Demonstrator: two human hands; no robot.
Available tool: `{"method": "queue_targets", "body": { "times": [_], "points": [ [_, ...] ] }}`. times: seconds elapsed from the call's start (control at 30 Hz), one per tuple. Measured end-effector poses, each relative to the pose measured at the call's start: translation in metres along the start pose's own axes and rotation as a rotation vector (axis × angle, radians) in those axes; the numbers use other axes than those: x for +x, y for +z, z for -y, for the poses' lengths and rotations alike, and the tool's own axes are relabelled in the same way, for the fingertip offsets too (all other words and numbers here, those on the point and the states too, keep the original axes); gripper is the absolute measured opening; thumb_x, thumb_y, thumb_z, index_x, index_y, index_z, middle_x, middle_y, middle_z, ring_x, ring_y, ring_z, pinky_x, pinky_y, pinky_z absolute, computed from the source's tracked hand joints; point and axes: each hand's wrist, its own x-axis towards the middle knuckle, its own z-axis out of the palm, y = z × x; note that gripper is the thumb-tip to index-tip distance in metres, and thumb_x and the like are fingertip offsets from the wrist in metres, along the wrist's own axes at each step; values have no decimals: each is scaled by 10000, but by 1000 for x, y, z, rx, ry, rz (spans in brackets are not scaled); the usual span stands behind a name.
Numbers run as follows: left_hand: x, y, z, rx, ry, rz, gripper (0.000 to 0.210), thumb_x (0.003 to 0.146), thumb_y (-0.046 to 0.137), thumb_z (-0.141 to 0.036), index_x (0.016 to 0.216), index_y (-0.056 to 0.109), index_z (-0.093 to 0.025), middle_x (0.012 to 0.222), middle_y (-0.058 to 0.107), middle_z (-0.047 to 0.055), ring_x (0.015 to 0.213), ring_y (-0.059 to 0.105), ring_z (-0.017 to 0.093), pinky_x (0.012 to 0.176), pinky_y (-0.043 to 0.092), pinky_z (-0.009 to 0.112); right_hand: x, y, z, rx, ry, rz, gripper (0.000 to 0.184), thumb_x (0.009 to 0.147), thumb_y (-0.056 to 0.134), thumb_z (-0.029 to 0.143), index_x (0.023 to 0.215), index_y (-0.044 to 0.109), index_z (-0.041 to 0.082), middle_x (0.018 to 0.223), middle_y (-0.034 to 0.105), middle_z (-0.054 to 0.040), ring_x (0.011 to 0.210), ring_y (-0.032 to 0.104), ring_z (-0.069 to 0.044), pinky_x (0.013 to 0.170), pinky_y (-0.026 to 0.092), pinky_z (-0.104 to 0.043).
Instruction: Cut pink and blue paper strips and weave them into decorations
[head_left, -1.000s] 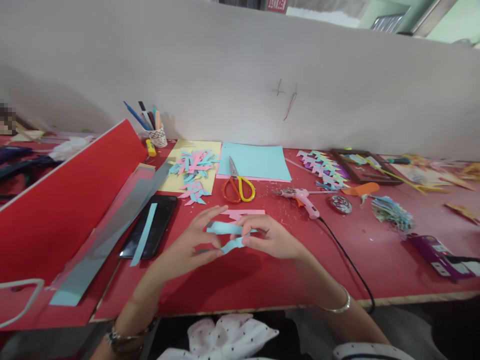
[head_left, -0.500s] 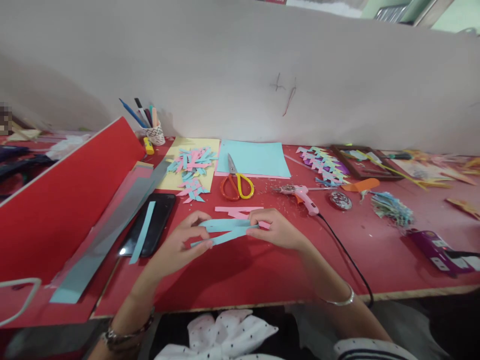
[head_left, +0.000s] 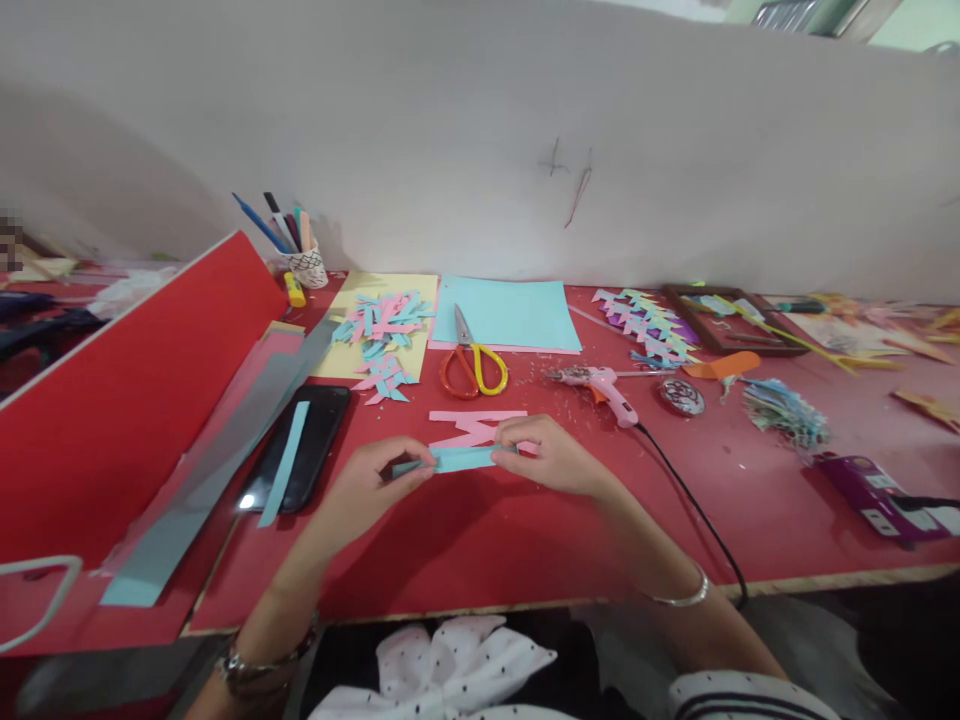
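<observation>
A light blue paper strip (head_left: 465, 459) stretches between my hands, just above the red table. My left hand (head_left: 382, 474) pinches its left part between thumb and fingers. At the other end my right hand (head_left: 544, 455) is closed on the strip. Whether two layers lie together in it I cannot tell. Right behind the hands lie pink paper strips (head_left: 472, 417), partly hidden by my right hand. Another blue strip (head_left: 286, 465) rests on a black phone (head_left: 322, 430) to the left of my left hand.
Scissors (head_left: 474, 370) with red and yellow handles lie beyond the pink strips. A pink glue gun (head_left: 611, 395) with a cord is at right. Woven paper pieces (head_left: 386, 380) lie on a yellow sheet (head_left: 345, 345). A red board (head_left: 165, 400) leans at left.
The two spread arms of the blue strip have come together into one flat band. My left fingers have closed on it, and my right hand has hardly moved.
</observation>
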Motion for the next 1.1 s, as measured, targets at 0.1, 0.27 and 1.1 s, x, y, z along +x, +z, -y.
{"method": "queue_targets", "body": {
  "times": [0.1, 0.27, 1.1],
  "points": [
    [0, 0, 2, -22, -62, -24, 249, 679, 529, -366, 813, 623, -178, 687, 651, 12, 630, 569, 150, 548, 426, 220, 0, -2, 1, 9, 12, 11, 272, 783, 452, 245, 524, 435, 163, 560, 467, 13, 546, 428, -83, 558, 345, -205],
    [-1, 1, 2, 23, -139, -7, 293, 666, 512, -424, 560, 596, -164, 490, 591, -3, 487, 493, 122, 480, 363, 215, -1, -4, 1, -40, 10, 5, 290, 792, 457, 250, 516, 439, 163, 564, 484, 7, 545, 441, -85, 561, 351, -208],
    [4, 18, -2, -61, -117, 79, 231, 701, 504, -340, 572, 599, -174, 558, 615, -13, 514, 509, 119, 519, 380, 214, -1, 13, 10, -318, 81, 63, 177, 771, 566, 283, 901, 582, 163, 889, 647, -56, 817, 568, -168, 754, 381, -294]
  ]
}}
